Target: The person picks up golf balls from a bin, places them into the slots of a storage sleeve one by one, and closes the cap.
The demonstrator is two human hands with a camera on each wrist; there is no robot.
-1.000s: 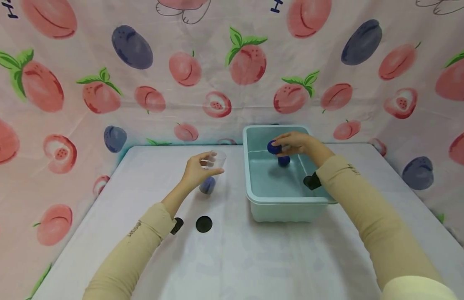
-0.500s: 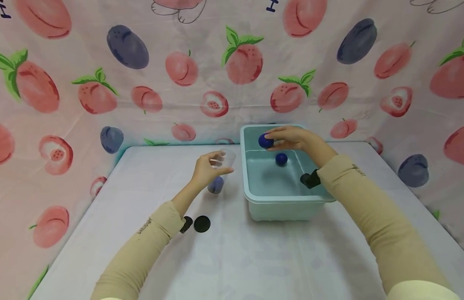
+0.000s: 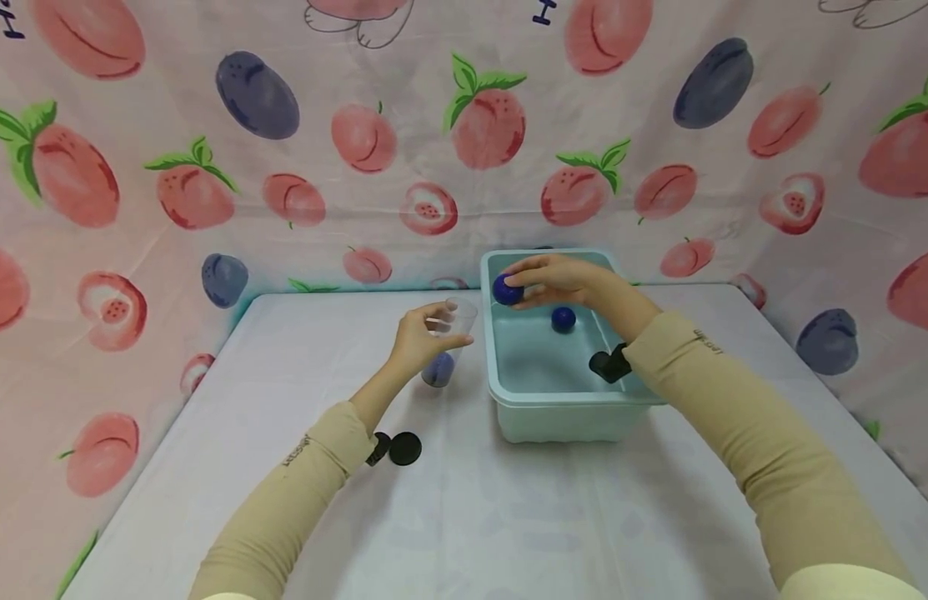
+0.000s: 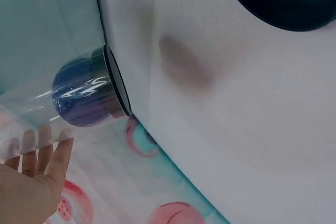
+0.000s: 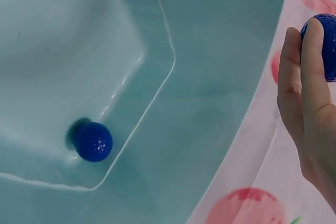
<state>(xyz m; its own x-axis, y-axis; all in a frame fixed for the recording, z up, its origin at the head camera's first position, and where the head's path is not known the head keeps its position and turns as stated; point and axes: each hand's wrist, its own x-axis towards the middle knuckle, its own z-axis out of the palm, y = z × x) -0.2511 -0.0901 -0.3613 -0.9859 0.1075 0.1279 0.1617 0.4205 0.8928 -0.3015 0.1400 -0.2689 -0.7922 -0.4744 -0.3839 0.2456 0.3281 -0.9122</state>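
Note:
My left hand point(image 3: 418, 340) grips a clear plastic tube point(image 4: 31, 106) near its open top, held upright left of the tub. One blue ball point(image 4: 79, 92) rests at the tube's dark-rimmed bottom. In my right hand point(image 3: 557, 279) another blue ball point(image 3: 508, 289) is pinched by the fingertips, over the left side of the light blue tub point(image 3: 569, 398). A third blue ball point(image 5: 93, 141) lies on the tub's floor, below the right hand.
A round black disc point(image 3: 405, 448) lies on the white table point(image 3: 464, 517), in front of the tube. Small black wrist cameras point(image 3: 610, 363) sit under both sleeves. A fruit-print cloth point(image 3: 403, 75) hangs behind the table.
My right hand has carried its ball leftward across the tub, away from the ball on the floor. The left hand and the tube have shifted right, closer to the tub.

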